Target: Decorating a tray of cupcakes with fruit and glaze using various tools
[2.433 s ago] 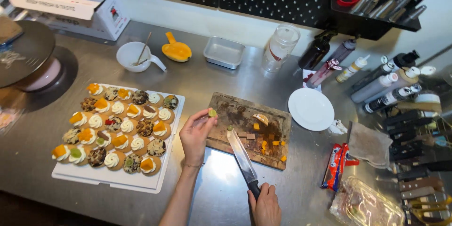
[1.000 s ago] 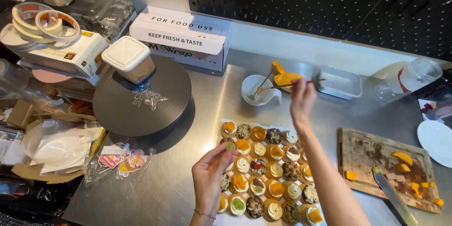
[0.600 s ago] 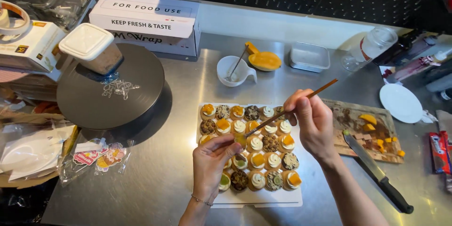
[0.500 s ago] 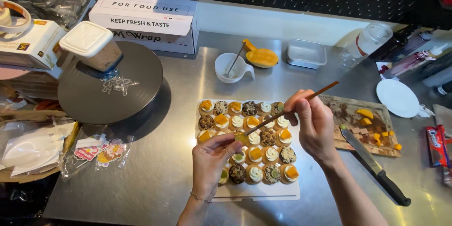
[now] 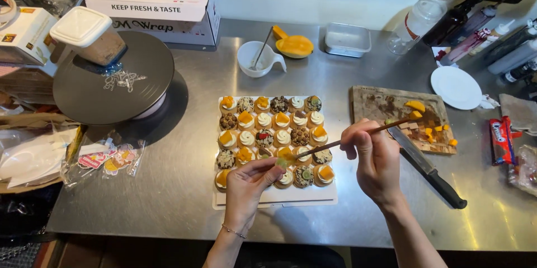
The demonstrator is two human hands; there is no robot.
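Observation:
A white tray [image 5: 313,195] on the steel counter holds several small round pastries [image 5: 282,136] topped with cream, orange fruit or crumbs. Over its near edge, my left hand [image 5: 246,190] pinches a small pale green fruit piece [image 5: 282,162] between fingertips. My right hand [image 5: 377,162] holds a thin wooden brush [image 5: 358,135] by its handle, the tip pointing left and meeting the green piece.
A wooden cutting board [image 5: 391,108] with orange fruit bits and a black-handled knife [image 5: 428,167] lie right of the tray. Behind are a white jug [image 5: 254,58], a mango half [image 5: 295,46], a small tin [image 5: 347,39], a white plate [image 5: 456,87]. A black turntable [image 5: 112,86] stands left.
My right hand left the knife, reached to the white jug at the back, and came back with the brush over the tray. My left hand stayed near the pastries with the green piece.

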